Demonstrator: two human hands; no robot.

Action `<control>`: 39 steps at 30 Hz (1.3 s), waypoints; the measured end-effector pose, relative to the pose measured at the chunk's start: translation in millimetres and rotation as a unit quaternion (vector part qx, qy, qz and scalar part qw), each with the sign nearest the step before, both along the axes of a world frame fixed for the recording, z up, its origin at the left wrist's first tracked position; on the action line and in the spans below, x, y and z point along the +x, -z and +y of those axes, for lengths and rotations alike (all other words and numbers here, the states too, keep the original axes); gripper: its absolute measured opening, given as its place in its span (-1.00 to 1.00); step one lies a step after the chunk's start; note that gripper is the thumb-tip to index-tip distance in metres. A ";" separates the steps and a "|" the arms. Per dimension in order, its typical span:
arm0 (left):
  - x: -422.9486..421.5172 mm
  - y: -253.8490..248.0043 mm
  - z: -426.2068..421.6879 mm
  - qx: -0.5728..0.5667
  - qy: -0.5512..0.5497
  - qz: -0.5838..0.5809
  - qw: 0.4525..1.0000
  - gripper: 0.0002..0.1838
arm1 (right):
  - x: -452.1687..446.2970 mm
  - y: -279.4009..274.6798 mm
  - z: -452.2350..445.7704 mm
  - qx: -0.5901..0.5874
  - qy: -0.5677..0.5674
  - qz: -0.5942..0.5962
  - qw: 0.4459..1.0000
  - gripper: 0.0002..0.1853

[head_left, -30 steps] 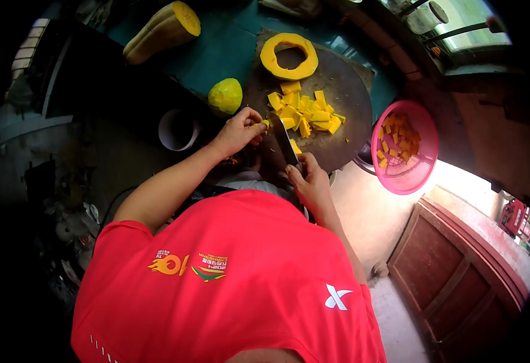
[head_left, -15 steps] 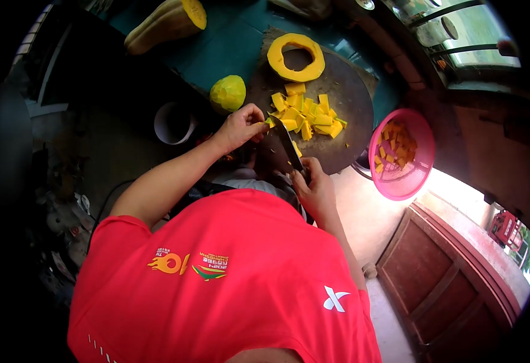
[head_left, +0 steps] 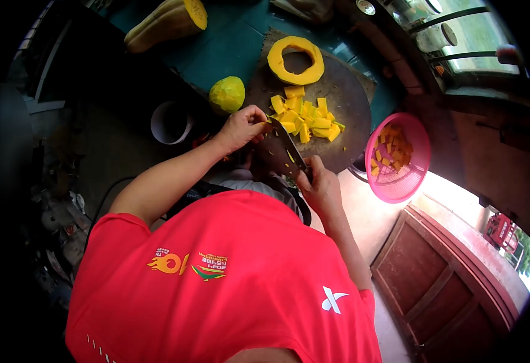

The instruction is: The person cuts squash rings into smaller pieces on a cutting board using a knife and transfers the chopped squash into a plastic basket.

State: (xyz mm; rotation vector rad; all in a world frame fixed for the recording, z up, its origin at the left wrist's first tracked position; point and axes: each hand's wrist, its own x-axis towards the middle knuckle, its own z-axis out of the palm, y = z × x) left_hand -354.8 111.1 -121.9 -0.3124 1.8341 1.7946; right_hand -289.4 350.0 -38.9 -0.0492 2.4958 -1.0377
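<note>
My right hand [head_left: 322, 189] is wrapped round the handle of a kitchen knife [head_left: 286, 143]. Its dark blade slants up and left over the round chopping board [head_left: 352, 100], with yellow scraps on it. At the blade's far end, my left hand [head_left: 243, 129] pinches a small pumpkin piece, mostly hidden by the fingers. Cut pumpkin pieces [head_left: 304, 115] lie heaped on the board just beyond the knife. Behind them is a hollow pumpkin ring [head_left: 312, 71]. A peeled pumpkin chunk [head_left: 227, 94] rests left of the board, near my left hand.
A pink plastic basket [head_left: 421, 166] holding pumpkin pieces stands right of the board. An uncut length of pumpkin [head_left: 162, 27] lies on the green tabletop [head_left: 231, 30]. Lower left is a white bucket [head_left: 171, 124]. A window [head_left: 473, 36] and reddish wooden door [head_left: 440, 290] are at right.
The knife and my right hand have shifted slightly right and down. My left hand stays at the blade's far end, and the yellow-green piece at its fingertips shows less. The view has moved a little.
</note>
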 end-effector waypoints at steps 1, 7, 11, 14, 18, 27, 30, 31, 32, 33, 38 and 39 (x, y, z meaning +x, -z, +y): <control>-0.8 -0.9 1.0 -0.003 0.002 0.004 1.000 -0.83 | -1.8 1.4 0.9 0.017 -0.012 0.005 1.000 -0.75; -3.8 1.2 5.1 -0.008 0.005 0.009 1.000 -0.81 | -6.1 7.3 1.0 0.072 -0.044 0.003 0.996 -0.74; -2.1 6.5 4.2 -0.025 0.011 0.028 0.999 -0.80 | -9.5 7.3 -4.8 0.091 -0.058 0.011 0.994 -0.74; -2.0 9.0 2.8 -0.007 -0.001 0.012 1.000 -0.80 | -12.5 8.9 -5.4 0.101 -0.067 0.012 0.993 -0.75; -0.2 12.3 0.3 0.010 -0.010 0.016 1.000 -0.81 | -8.6 8.0 -17.4 0.115 -0.050 0.010 0.992 -0.78; 5.6 19.1 1.9 0.008 -0.022 0.047 0.999 -0.78 | -4.1 18.0 -27.4 0.156 -0.071 0.022 0.985 -0.76; 0.0 17.4 1.2 -0.010 -0.013 0.056 0.998 -0.79 | -7.3 28.1 -27.5 0.168 -0.075 0.014 0.983 -0.76; 2.4 16.1 2.2 -0.009 -0.016 0.046 0.999 -0.79 | -5.8 26.9 -27.6 0.163 -0.072 0.012 0.984 -0.75; 1.8 14.4 2.6 0.010 -0.021 0.038 0.999 -0.78 | -6.0 25.9 -27.3 0.157 -0.070 0.012 0.985 -0.75; 0.7 11.7 3.3 0.011 -0.019 0.041 0.999 -0.78 | -6.2 23.0 -26.6 0.158 -0.068 0.015 0.985 -0.75; -0.7 6.0 0.5 -0.066 0.031 0.028 0.997 -0.85 | -8.7 3.3 -16.5 0.091 -0.003 0.005 0.996 -0.73; -0.6 2.8 1.5 -0.066 0.033 0.028 0.997 -0.85 | -7.8 2.6 -13.3 0.091 -0.001 0.005 0.996 -0.73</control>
